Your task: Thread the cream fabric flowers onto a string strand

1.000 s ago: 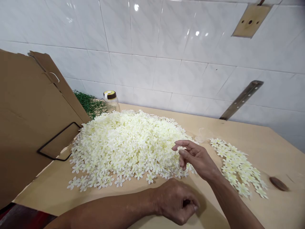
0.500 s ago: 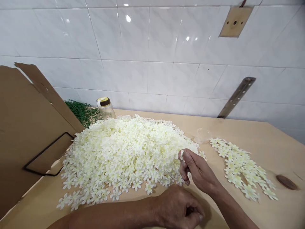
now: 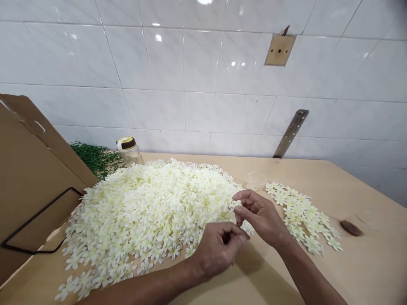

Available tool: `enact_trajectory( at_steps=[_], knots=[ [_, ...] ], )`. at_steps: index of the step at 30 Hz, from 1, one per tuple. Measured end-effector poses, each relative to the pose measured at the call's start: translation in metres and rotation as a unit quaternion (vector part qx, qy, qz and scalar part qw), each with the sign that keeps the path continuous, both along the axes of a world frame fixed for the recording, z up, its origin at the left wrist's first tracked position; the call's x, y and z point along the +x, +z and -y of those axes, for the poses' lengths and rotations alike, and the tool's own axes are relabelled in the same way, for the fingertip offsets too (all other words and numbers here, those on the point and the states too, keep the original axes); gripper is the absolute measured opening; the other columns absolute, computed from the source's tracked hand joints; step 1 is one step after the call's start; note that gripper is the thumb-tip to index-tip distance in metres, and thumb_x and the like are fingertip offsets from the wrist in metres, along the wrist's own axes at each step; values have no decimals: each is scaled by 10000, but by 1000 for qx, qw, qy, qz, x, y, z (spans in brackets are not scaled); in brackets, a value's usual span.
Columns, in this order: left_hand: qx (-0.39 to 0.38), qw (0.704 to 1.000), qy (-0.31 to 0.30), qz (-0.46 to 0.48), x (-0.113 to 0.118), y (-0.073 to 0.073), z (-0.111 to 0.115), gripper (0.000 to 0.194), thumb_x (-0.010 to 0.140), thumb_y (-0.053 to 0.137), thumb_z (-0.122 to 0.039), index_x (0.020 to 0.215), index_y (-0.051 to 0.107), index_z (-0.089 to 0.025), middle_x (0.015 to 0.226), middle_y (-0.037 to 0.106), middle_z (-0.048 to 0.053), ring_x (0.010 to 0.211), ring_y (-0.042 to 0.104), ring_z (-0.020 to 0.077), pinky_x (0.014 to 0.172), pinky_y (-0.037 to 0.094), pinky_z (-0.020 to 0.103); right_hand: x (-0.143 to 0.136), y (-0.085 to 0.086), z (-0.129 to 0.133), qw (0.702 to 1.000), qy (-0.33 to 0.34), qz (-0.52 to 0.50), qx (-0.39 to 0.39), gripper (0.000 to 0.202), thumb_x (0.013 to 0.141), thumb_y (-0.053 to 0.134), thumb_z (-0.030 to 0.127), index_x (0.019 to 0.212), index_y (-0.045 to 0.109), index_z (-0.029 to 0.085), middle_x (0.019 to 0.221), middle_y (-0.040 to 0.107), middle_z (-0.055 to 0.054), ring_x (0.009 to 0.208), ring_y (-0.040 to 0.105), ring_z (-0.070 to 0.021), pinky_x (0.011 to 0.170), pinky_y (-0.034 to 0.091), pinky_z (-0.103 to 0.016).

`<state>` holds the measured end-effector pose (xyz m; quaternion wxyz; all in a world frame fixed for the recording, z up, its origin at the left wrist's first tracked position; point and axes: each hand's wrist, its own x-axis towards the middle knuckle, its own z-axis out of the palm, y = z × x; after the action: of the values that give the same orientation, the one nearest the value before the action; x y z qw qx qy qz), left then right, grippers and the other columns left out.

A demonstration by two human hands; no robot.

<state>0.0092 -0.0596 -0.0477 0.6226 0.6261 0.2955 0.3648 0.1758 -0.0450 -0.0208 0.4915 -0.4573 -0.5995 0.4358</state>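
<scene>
A big heap of cream-white artificial flowers [image 3: 152,203] covers the left and middle of the table. At its right edge my right hand [image 3: 259,214] pinches a small white flower [image 3: 235,205] between thumb and fingers. Just below and to the left, my left hand [image 3: 219,248] is raised over the table with thumb and index fingertips pressed together. Whatever sits in that pinch is too small to make out. The fingertips of both hands are close to each other. Right of my right hand lies a looser patch of the same flowers [image 3: 302,212].
A cardboard sheet [image 3: 34,169] with a black wire frame [image 3: 38,216] stands at left. Behind the heap are green netting [image 3: 95,159] and a bottle [image 3: 129,152]. A clear round lid [image 3: 256,178] lies near the back; a metal bracket [image 3: 291,133] leans against the tiled wall.
My left hand has risen towards my right hand, its fingers now pinched. The right-hand fingers have opened out somewhat around the flower. The view has shifted to the right.
</scene>
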Motion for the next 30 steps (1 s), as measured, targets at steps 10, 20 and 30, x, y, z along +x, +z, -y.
enact_trajectory(
  at_steps=[10, 20, 30],
  knots=[
    [-113, 981, 97, 121, -9, 0, -26, 369, 864, 589, -523, 903, 573, -157, 772, 604, 20, 454, 559, 106, 375, 420, 216, -1, -8, -6, 998, 12, -38, -50, 274, 796, 741, 425, 869, 670, 171, 657, 577, 23, 453, 502, -87, 423, 462, -236],
    [-93, 987, 100, 86, -15, 5, -33, 348, 808, 683, -463, 826, 617, -122, 709, 626, 39, 458, 560, 111, 408, 465, 233, -22, -16, 0, 991, -120, 37, 52, 271, 803, 735, 424, 888, 628, 190, 768, 631, -33, 546, 585, -135, 441, 527, -261],
    [-182, 974, 62, 124, -24, 2, -39, 366, 754, 739, -466, 816, 637, -120, 765, 639, 38, 488, 553, 85, 411, 422, 201, -28, -19, 4, 937, -155, 218, 223, 142, 910, 616, 327, 895, 734, 250, 875, 716, -69, 789, 669, -219, 685, 570, -339]
  ],
)
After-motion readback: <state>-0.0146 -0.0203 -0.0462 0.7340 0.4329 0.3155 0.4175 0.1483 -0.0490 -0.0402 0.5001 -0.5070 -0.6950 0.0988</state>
